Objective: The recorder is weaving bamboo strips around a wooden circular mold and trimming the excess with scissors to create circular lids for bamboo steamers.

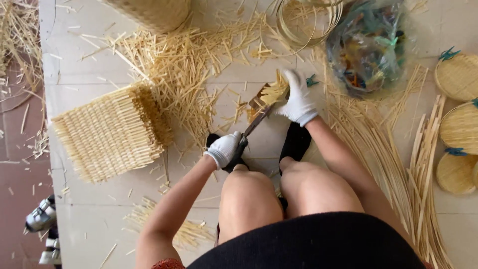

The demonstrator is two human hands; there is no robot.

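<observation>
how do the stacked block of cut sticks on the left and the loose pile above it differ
The stacked block of sticks lies in neat parallel layers with squared ends, while the loose pile is scattered, its sticks crossing at all angles. The block is compact with clear edges; the pile spreads wide across the tiled floor. Both are pale yellow split sticks of similar short length.

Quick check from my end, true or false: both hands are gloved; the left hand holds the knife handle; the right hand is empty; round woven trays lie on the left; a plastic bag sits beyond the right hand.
1. Both hands wear white gloves. True: left hand, right hand.
2. The left hand holds the knife handle. True.
3. The right hand is empty. False: its grip is on a bundle of bamboo strips.
4. Round woven trays lie on the left. False: on the right.
5. A plastic bag sits beyond the right hand. True.
</observation>
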